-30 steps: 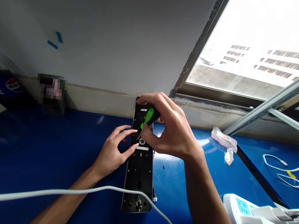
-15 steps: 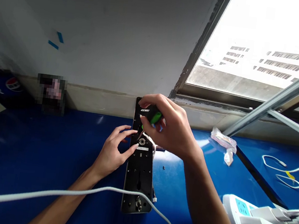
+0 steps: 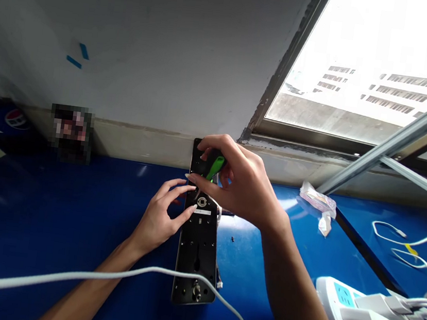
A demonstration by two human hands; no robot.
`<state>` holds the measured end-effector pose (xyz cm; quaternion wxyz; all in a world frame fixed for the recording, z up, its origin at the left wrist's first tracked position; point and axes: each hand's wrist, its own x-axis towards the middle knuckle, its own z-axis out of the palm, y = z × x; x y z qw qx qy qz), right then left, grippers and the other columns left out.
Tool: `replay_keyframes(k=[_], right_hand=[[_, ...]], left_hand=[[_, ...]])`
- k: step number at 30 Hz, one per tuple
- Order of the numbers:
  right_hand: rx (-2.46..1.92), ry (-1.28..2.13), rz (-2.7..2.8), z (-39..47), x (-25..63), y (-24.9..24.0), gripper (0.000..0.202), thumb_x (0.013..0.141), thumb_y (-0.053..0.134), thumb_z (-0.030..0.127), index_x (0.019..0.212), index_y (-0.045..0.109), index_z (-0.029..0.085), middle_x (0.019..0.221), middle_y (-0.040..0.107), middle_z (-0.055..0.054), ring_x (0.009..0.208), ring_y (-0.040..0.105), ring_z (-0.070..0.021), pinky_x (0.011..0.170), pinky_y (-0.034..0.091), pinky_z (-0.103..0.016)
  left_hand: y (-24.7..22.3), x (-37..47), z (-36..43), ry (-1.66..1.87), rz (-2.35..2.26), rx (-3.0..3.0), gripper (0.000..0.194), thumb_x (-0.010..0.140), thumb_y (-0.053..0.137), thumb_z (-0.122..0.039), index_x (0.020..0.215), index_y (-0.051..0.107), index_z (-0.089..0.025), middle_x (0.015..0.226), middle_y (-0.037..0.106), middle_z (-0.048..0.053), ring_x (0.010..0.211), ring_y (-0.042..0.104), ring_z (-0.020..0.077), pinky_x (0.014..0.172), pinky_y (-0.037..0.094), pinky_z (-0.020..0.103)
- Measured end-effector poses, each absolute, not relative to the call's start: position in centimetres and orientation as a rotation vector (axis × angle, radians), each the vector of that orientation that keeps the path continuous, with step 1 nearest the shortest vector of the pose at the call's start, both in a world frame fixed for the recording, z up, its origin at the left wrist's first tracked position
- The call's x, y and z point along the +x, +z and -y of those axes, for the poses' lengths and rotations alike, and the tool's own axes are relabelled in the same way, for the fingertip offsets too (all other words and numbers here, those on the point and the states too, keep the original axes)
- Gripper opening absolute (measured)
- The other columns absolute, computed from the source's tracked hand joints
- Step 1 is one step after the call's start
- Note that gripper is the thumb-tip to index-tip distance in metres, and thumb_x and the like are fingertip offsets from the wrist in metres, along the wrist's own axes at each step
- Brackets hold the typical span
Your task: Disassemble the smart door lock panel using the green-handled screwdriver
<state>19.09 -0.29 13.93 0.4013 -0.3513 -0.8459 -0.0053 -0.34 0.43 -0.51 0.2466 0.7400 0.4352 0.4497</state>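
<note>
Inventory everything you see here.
Perforated panel: 1, black, centre
Screwdriver: 1, green and black, over panel
Tiny part: 1, dark, right of panel
Foreground cable: 1, white, across bottom
Power strip: 1, white and blue, lower right
Plugs: several, white, in power strip
Tied cable: 1, white, far right
Plastic packet: 1, pinkish, right rear
Table: 1, blue, beneath
Wall: 1, grey, behind
Tape strips: 2, blue, on wall
Window: 1, dark-framed, upper right
Metal bars: 2, grey, right
Pepsi-branded item: 1, dark blue, far left
Pixelated item: 1, mixed, left
Left hand: 1, bare, panel's left edge
Right hand: 1, bare, holding screwdriver
</note>
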Motion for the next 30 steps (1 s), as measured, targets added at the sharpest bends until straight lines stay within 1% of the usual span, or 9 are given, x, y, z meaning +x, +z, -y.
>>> replay_keyframes(k=[2,4,6,9,11,14,17,24,30], right_hand=[[-0.851,-0.002,2.130,0.2,19.1,13.8,0.035,0.088,0.066,0.012,0.120,0.057,0.023,0.105,0.068,0.000,0.080,0.059,-0.0117,0.072,0.048,-0.026],[-0.833,0.033,2.138,0.2,19.1,13.8,0.045,0.084,0.061,0.006,0.124,0.055,0.023,0.110,0.067,-0.002,0.081,0.059,-0.0118,0.072,0.048,-0.025],[-0.847,0.056,2.150,0.2,19.1,13.7,0.050,0.081,0.062,0.007,0.128,0.053,0.023,0.115,0.067,-0.003,0.082,0.059,-0.0126,0.068,0.048,-0.025],[-0.857,0.030,2.145,0.1,19.0,13.6,0.040,0.088,0.065,0.014,0.125,0.054,0.024,0.112,0.069,-0.003,0.080,0.060,-0.0123,0.069,0.048,-0.025],[-0.840,0.018,2.137,0.1,19.0,13.6,0.037,0.089,0.061,0.011,0.123,0.055,0.023,0.110,0.068,-0.002,0.078,0.059,-0.0114,0.070,0.049,-0.025],[-0.826,0.020,2.120,0.1,19.0,13.6,0.048,0.081,0.055,0.003,0.124,0.054,0.023,0.109,0.066,-0.003,0.078,0.056,-0.0120,0.071,0.049,-0.026],[-0.825,0.010,2.086,0.2,19.2,13.8,0.050,0.078,0.055,0.003,0.123,0.054,0.023,0.108,0.065,-0.002,0.077,0.055,-0.0123,0.071,0.050,-0.027],[-0.806,0.031,2.042,0.6,19.4,14.2,0.052,0.076,0.056,0.003,0.124,0.054,0.024,0.107,0.064,-0.002,0.079,0.057,-0.0124,0.072,0.052,-0.029],[-0.853,-0.011,2.047,1.1,21.1,15.4,0.048,0.077,0.058,0.004,0.121,0.057,0.023,0.104,0.066,-0.002,0.080,0.059,-0.0128,0.073,0.053,-0.028]], left_hand=[[-0.4,-0.3,-0.4,1.227,-1.187,2.016,0.037,0.094,0.071,-0.039,0.130,0.068,-0.030,0.145,0.055,0.007,0.102,0.072,0.0206,0.095,0.066,0.040],[-0.4,-0.3,-0.4,1.211,-1.189,2.020,0.036,0.094,0.071,-0.039,0.129,0.069,-0.030,0.146,0.055,0.007,0.101,0.072,0.0202,0.094,0.066,0.039],[-0.3,-0.3,-0.4,1.205,-1.202,2.033,0.035,0.094,0.070,-0.039,0.128,0.069,-0.029,0.145,0.055,0.007,0.100,0.072,0.0200,0.093,0.066,0.039],[-0.3,-0.4,-0.4,1.211,-1.216,2.048,0.037,0.094,0.070,-0.040,0.129,0.069,-0.030,0.144,0.056,0.007,0.099,0.072,0.0206,0.093,0.066,0.040],[-0.4,-0.4,-0.4,1.213,-1.214,2.055,0.037,0.094,0.070,-0.040,0.130,0.068,-0.030,0.145,0.056,0.008,0.100,0.072,0.0209,0.092,0.066,0.040],[-0.4,-0.4,-0.4,1.234,-1.233,2.101,0.034,0.094,0.071,-0.040,0.127,0.070,-0.030,0.145,0.056,0.007,0.110,0.070,0.0240,0.099,0.063,0.043],[-0.5,-0.3,-0.3,1.305,-1.245,2.172,0.028,0.094,0.072,-0.038,0.120,0.074,-0.030,0.141,0.058,0.006,0.125,0.064,0.0270,0.110,0.056,0.046],[-0.4,0.2,0.1,1.446,-1.185,2.286,0.010,0.097,0.071,-0.032,0.102,0.079,-0.028,0.123,0.069,0.005,0.118,0.062,0.0253,0.099,0.058,0.042],[0.6,0.3,0.5,1.445,-1.198,2.300,0.009,0.098,0.068,-0.025,0.099,0.077,-0.025,0.116,0.071,0.006,0.113,0.064,0.0240,0.097,0.056,0.041]])
